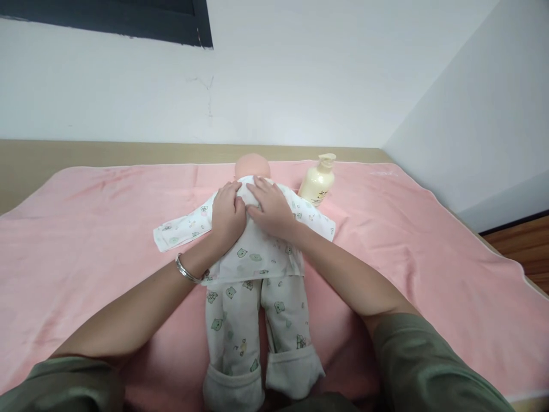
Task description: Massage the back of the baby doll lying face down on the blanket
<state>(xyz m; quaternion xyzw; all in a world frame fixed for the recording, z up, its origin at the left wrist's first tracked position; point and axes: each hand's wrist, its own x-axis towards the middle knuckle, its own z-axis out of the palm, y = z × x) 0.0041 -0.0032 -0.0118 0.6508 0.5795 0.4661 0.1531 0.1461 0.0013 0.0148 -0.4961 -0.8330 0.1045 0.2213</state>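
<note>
A baby doll lies on a pink cloth, its bald head (253, 166) pointing away from me. It wears a white patterned top (257, 257) with sleeves spread to both sides, and matching trousers (240, 320) with turned-up cuffs. My left hand (229, 214) rests flat on the upper left of the top, fingers stretched toward the neck. Beside it, my right hand (272, 207) lies on the upper right part with its fingers apart. Neither hand grips anything. The doll's face and hands are not visible.
The pink cloth (107, 240) covers most of a tan surface (107, 151). A cream pump bottle (318, 182) stands just beyond the right sleeve. White walls (300, 74) rise behind and at the right, with a dark frame (107, 17) at the upper left.
</note>
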